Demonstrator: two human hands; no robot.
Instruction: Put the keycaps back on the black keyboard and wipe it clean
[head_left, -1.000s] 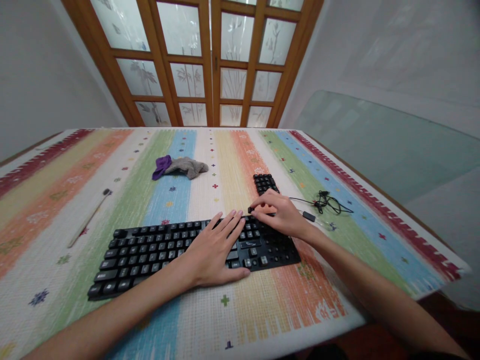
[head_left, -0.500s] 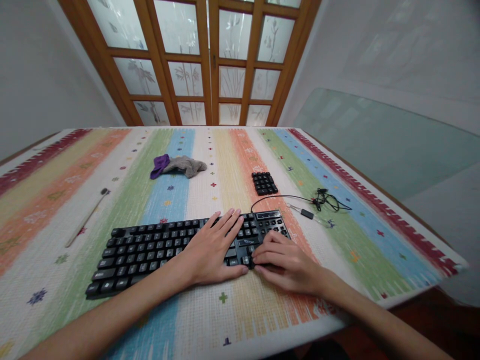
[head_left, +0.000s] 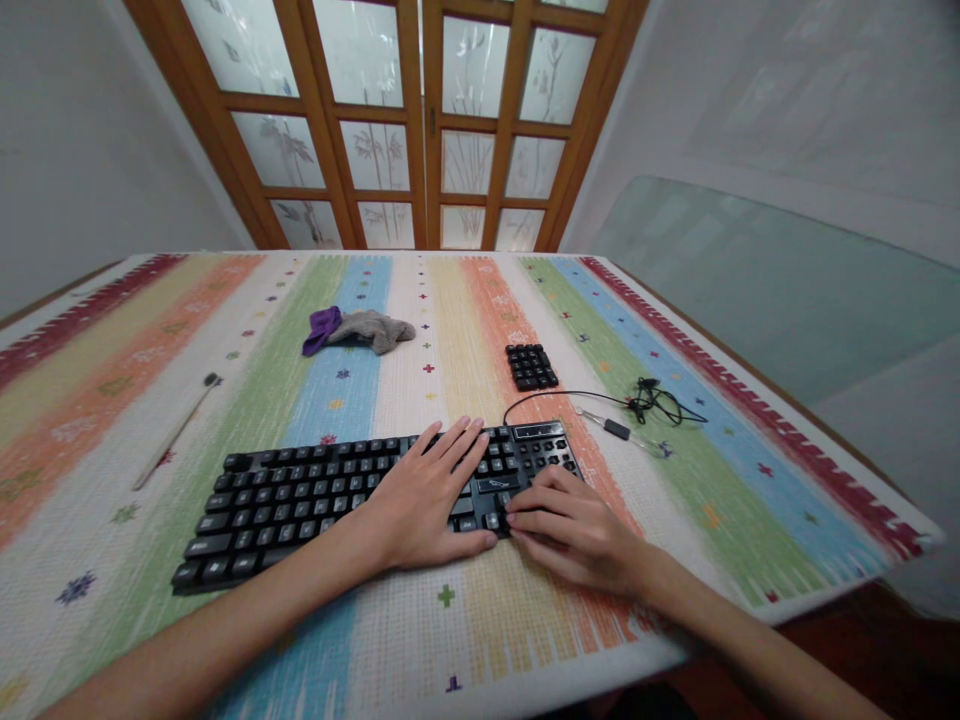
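Note:
A black keyboard (head_left: 300, 500) lies on the striped tablecloth. My left hand (head_left: 424, 495) rests flat across its right-middle keys, fingers spread. At the arrow keys, my right hand (head_left: 566, 525) has bent fingers closed on a keycap (head_left: 504, 500), its fingertips partly hidden. Above that hand, the number pad (head_left: 547, 450) shows bare switches without caps. Beyond the keyboard, loose black keycaps (head_left: 532, 367) sit grouped in rows. A wire keycap puller with a dark handle (head_left: 616, 429) lies right of the number pad.
A thin brush (head_left: 176, 432) lies to the left. A grey and purple cloth (head_left: 360, 330) is crumpled farther back. The keyboard's cable (head_left: 652, 402) is bunched at the right. Wooden glass-paned doors (head_left: 420, 120) stand behind the striped tablecloth (head_left: 405, 640).
The view has shifted very slightly. My right hand's fingers have moved a little at the arrow keys; my left hand stays in place on the keyboard.

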